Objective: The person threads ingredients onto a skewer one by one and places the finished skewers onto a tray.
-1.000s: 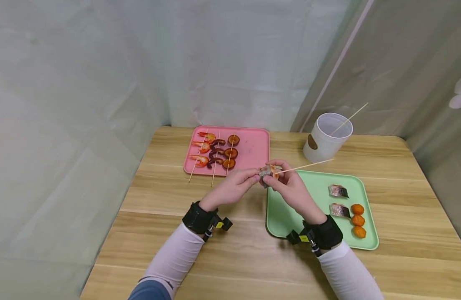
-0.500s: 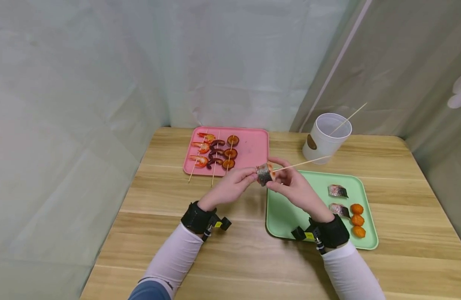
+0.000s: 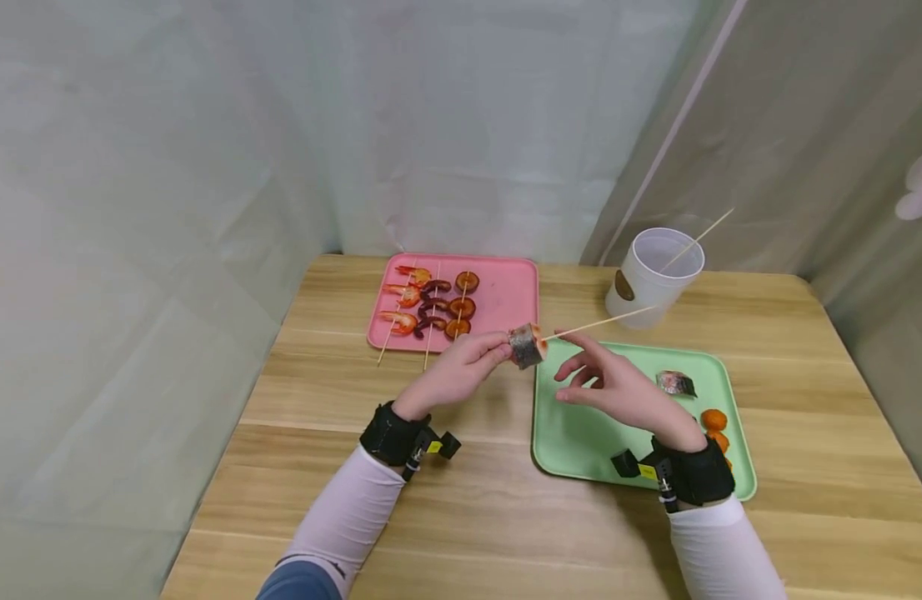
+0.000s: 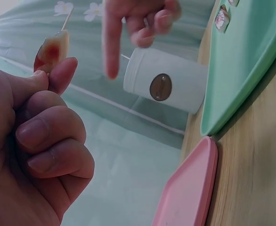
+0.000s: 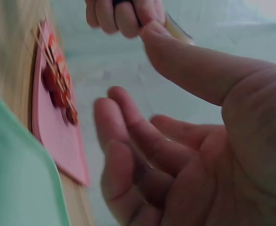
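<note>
In the head view my left hand (image 3: 461,367) pinches a silvery-skinned fish piece (image 3: 527,347) at its left edge. A thin wooden skewer (image 3: 599,322) sticks out of the piece toward the right. The left wrist view shows thumb and forefinger meeting at the edge of the fish piece (image 4: 52,51), other fingers curled beneath. Just right of the piece is my right hand (image 3: 626,390), its fingers loosely bent and holding nothing, forefinger close to the skewer. That hand hovers over the green tray (image 3: 581,442). Another fish piece (image 3: 676,383) lies on this tray; a further one is mostly hidden behind my right wrist.
Orange balls (image 3: 714,420) sit at the green tray's right side, partly covered by my wrist. Behind it stands a white cup (image 3: 644,287) with a skewer in it. A pink tray (image 3: 506,292) at the back holds skewered shrimp (image 3: 403,321), dark curled pieces and brown round slices.
My right hand has let go of the fish piece and drawn back to the right, its wrist now covering one fish piece on the tray. My left hand keeps holding the skewered piece.
</note>
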{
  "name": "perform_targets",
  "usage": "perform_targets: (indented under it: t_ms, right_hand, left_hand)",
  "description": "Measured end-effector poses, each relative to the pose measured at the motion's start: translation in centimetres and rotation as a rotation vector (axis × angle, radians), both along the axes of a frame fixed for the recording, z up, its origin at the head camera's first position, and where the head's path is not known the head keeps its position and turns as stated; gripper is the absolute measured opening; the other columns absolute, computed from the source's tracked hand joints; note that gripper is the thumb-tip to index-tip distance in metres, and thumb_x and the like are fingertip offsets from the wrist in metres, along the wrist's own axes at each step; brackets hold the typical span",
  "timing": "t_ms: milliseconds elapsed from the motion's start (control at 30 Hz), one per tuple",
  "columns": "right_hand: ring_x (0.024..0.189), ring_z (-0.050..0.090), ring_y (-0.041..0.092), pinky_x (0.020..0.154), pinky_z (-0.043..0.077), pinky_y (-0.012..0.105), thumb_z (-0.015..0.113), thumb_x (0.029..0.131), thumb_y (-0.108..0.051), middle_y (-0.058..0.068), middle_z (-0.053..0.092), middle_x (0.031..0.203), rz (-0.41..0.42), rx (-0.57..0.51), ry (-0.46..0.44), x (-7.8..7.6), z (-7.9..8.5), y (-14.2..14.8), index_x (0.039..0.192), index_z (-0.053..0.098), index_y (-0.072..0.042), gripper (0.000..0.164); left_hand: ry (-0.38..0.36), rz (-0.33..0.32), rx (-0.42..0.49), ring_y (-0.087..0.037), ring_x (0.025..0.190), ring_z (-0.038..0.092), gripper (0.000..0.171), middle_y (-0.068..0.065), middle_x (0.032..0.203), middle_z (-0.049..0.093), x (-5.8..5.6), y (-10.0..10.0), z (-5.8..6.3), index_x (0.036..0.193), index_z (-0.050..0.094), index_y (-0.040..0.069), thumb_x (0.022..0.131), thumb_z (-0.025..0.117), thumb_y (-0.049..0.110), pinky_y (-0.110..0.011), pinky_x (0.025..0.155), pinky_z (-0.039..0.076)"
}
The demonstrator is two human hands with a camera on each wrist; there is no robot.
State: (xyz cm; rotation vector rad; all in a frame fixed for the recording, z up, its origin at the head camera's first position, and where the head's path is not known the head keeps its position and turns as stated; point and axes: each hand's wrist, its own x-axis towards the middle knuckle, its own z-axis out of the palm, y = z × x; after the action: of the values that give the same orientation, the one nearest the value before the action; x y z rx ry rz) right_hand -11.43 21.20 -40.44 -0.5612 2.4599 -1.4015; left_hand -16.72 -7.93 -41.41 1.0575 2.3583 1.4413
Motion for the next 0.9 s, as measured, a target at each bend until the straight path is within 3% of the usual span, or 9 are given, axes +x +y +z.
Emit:
perform_targets:
  t_ms: [233,333,700,900]
  right_hand:
    - [0.106,0.070,0.017,0.085,0.057,0.034,0.085,0.095,-0.023,0.010,0.073,0.121,-0.040,0.108,0.037,1.6,0.0,3.7,0.151,0.057,-0.017,0.063]
    - [0.105,0.071,0.019,0.086,0.056,0.033,0.084,0.096,-0.024,0.010,0.073,0.120,-0.066,0.130,0.046,2.0,0.1,5.0,0.145,0.063,-0.013,0.054]
    - [0.103,0.070,0.025,0.068,0.058,0.033,0.084,0.096,-0.018,0.014,0.072,0.122,-0.102,0.202,0.003,2.8,1.2,8.4,0.136,0.067,-0.004,0.046]
    - [0.100,0.069,0.022,0.077,0.059,0.032,0.086,0.093,-0.016,0.012,0.072,0.120,-0.085,0.322,-0.008,3.3,0.5,9.9,0.130,0.069,-0.004,0.042]
  left_hand:
    - [-0.002,0.019,-0.018,-0.011,0.064,0.040,0.028,0.002,0.088,0.065,0.0,-0.1,0.2,0.123,0.074,0.008,0.116,0.049,0.019,-0.031,0.064,0.039]
    - [-0.005,0.018,-0.024,-0.011,0.065,0.040,0.028,0.002,0.087,0.064,-0.1,-0.2,0.1,0.122,0.074,0.009,0.116,0.049,0.020,-0.031,0.064,0.039]
    - [-0.006,0.028,-0.016,-0.010,0.062,0.037,0.026,0.004,0.075,0.049,0.0,-0.3,-0.1,0.118,0.074,0.009,0.115,0.050,0.019,-0.031,0.060,0.034]
    - [-0.011,0.015,-0.017,-0.010,0.060,0.036,0.026,0.005,0.073,0.045,0.0,-0.2,0.0,0.119,0.074,0.009,0.116,0.050,0.021,-0.030,0.059,0.033]
